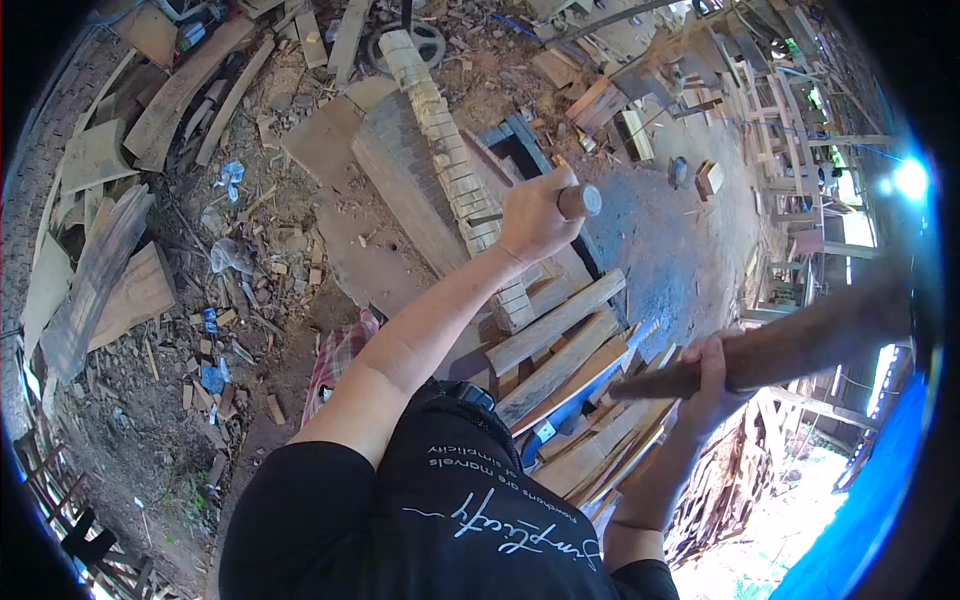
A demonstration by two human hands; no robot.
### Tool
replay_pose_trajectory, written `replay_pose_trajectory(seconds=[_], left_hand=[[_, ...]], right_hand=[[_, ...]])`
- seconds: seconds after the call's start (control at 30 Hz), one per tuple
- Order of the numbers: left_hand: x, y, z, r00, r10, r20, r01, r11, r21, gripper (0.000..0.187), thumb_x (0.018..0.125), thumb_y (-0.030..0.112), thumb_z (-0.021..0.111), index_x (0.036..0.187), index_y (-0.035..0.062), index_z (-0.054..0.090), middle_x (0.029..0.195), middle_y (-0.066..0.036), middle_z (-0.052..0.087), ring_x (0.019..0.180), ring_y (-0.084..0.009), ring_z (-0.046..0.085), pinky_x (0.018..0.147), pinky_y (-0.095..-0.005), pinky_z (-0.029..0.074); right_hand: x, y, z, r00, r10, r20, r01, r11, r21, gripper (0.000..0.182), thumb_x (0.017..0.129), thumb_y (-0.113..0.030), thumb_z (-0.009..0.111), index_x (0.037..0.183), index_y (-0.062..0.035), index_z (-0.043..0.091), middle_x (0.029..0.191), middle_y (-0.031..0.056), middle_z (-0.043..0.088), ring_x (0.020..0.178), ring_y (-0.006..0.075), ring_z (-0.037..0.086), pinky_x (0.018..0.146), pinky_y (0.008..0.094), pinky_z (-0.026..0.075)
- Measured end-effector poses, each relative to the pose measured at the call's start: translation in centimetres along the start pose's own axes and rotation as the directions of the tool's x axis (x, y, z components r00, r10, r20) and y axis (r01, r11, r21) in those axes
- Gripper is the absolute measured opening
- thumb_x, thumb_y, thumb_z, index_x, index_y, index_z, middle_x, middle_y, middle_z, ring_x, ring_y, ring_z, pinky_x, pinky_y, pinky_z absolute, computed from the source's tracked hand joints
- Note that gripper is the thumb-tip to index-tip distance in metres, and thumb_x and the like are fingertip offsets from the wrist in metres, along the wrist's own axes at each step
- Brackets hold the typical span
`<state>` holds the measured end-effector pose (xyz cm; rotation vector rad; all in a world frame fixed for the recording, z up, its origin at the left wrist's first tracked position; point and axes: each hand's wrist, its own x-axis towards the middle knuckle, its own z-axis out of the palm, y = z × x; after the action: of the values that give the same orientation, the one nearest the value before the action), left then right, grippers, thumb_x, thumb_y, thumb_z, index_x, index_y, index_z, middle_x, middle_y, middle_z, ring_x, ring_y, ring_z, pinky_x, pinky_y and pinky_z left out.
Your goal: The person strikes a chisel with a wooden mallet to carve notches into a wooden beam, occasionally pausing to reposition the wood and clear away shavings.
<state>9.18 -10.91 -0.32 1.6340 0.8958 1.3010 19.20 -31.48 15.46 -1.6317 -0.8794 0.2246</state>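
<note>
My left hand is closed around a chisel, whose round wooden handle end sticks out past the fist. On the other side of the fist, a thin dark blade reaches over a long, pale wooden beam. A row of notches or blocky cuts runs along the beam. At the right, my right hand grips a dark wooden mallet by its narrower part. The mallet's thick end rises toward the camera, blurred, and is apart from the chisel.
Sawn boards lie just in front of my body. A wide plank lies beside the beam. Wood scraps and litter cover the ground at left, near curved slabs. A small wood block and timber racks stand at right.
</note>
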Motion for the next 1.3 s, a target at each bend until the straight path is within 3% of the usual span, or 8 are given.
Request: replay_pose_trajectory(seconds=[0.07, 0.1, 0.13, 0.4, 0.73, 1.07, 1.2, 1.3], left_hand=[[-0.2, 0.0, 0.0, 1.0, 0.0, 0.011, 0.0, 1.0, 0.013, 0.013, 0.074, 0.016, 0.068, 0.078, 0.0113, 0.056, 0.068, -0.014, 0.062, 0.064, -0.0366, 0.062, 0.054, -0.0445, 0.046], [-0.2, 0.0, 0.0, 1.0, 0.003, 0.017, -0.004, 1.0, 0.028, 0.013, 0.074, 0.016, 0.067, 0.079, 0.0116, 0.056, 0.068, -0.014, 0.062, 0.064, -0.0365, 0.062, 0.054, -0.0443, 0.047], [-0.2, -0.4, -0.1, 1.0, 0.007, 0.013, -0.007, 1.0, 0.031, 0.013, 0.074, 0.016, 0.067, 0.079, 0.0116, 0.056, 0.068, -0.014, 0.062, 0.064, -0.0365, 0.062, 0.054, -0.0443, 0.047], [-5.5, -3.2, -3.3, 0.982, -0.103, 0.161, 0.074, 0.981, 0.178, 0.012, 0.077, 0.017, 0.068, 0.081, 0.0123, 0.058, 0.069, -0.012, 0.062, 0.066, -0.034, 0.063, 0.057, -0.042, 0.048], [-3.1, 3.9, -0.5, 0.949, 0.263, 0.172, -0.254, 0.964, -0.074, 0.019, 0.072, 0.017, 0.068, 0.081, 0.0129, 0.052, 0.067, -0.009, 0.059, 0.06, -0.0321, 0.058, 0.054, -0.0419, 0.042], [-2.6, 2.6, 0.0, 0.976, 0.181, 0.12, -0.175, 0.983, -0.054, 0.019, 0.071, 0.014, 0.069, 0.077, 0.0113, 0.051, 0.064, -0.011, 0.058, 0.059, -0.0348, 0.058, 0.052, -0.044, 0.043], [-1.7, 2.8, -0.6, 0.988, 0.093, 0.124, -0.083, 0.993, -0.082, 0.018, 0.072, 0.016, 0.069, 0.078, 0.0109, 0.054, 0.068, -0.012, 0.061, 0.062, -0.0342, 0.061, 0.053, -0.0426, 0.046], [-1.3, 2.6, -0.7, 0.993, 0.087, 0.077, -0.08, 0.992, -0.098, 0.019, 0.075, 0.016, 0.072, 0.078, 0.0097, 0.054, 0.067, -0.011, 0.061, 0.061, -0.0305, 0.062, 0.053, -0.0382, 0.046]], right_hand=[[-1.6, 4.1, 0.6, 0.974, 0.125, -0.19, -0.14, 0.988, -0.069, 0.03, 0.078, -0.003, 0.069, 0.105, 0.0014, 0.056, 0.081, 0.0099, 0.061, 0.075, 0.0177, 0.062, 0.07, 0.0284, 0.051], [-2.7, 11.4, -1.4, 0.994, -0.071, -0.081, 0.039, 0.938, -0.343, 0.044, 0.076, -0.009, 0.072, 0.112, 0.0053, 0.053, 0.088, 0.0134, 0.062, 0.084, 0.0217, 0.061, 0.077, 0.0326, 0.05], [-3.6, 8.5, 1.1, 0.98, 0.186, 0.065, -0.063, 0.608, -0.791, 0.054, 0.073, -0.015, 0.074, 0.117, 0.0073, 0.05, 0.095, 0.0169, 0.062, 0.091, 0.0235, 0.059, 0.08, 0.0363, 0.049], [-5.5, 8.4, 0.9, 0.834, 0.459, 0.307, -0.244, 0.805, -0.54, 0.059, 0.067, -0.016, 0.075, 0.118, 0.0019, 0.05, 0.096, 0.013, 0.059, 0.089, 0.0187, 0.056, 0.079, 0.0329, 0.046], [-5.5, 5.4, -1.8, 0.948, 0.291, 0.13, -0.258, 0.94, -0.225, 0.063, 0.072, 0.002, 0.074, 0.125, -0.0025, 0.041, 0.079, 0.0055, 0.056, 0.063, 0.0128, 0.055, 0.058, 0.0261, 0.048], [-5.6, 2.7, -1.0, 0.96, 0.272, 0.069, -0.246, 0.934, -0.259, 0.058, 0.069, 0.002, 0.073, 0.12, -0.0025, 0.044, 0.082, 0.0055, 0.057, 0.069, 0.0135, 0.056, 0.063, 0.0267, 0.048], [-4.2, 3.1, -4.9, 0.998, -0.053, 0.042, 0.066, 0.906, -0.419, 0.033, 0.074, -0.001, 0.069, 0.103, -0.0016, 0.053, 0.081, 0.0085, 0.059, 0.071, 0.0153, 0.058, 0.069, 0.0279, 0.05], [-4.1, 0.0, -0.4, 0.996, -0.079, -0.047, 0.071, 0.987, -0.143, 0.017, 0.079, 0.002, 0.061, 0.093, -0.0043, 0.054, 0.076, 0.0072, 0.058, 0.068, 0.0142, 0.058, 0.068, 0.0278, 0.049]])
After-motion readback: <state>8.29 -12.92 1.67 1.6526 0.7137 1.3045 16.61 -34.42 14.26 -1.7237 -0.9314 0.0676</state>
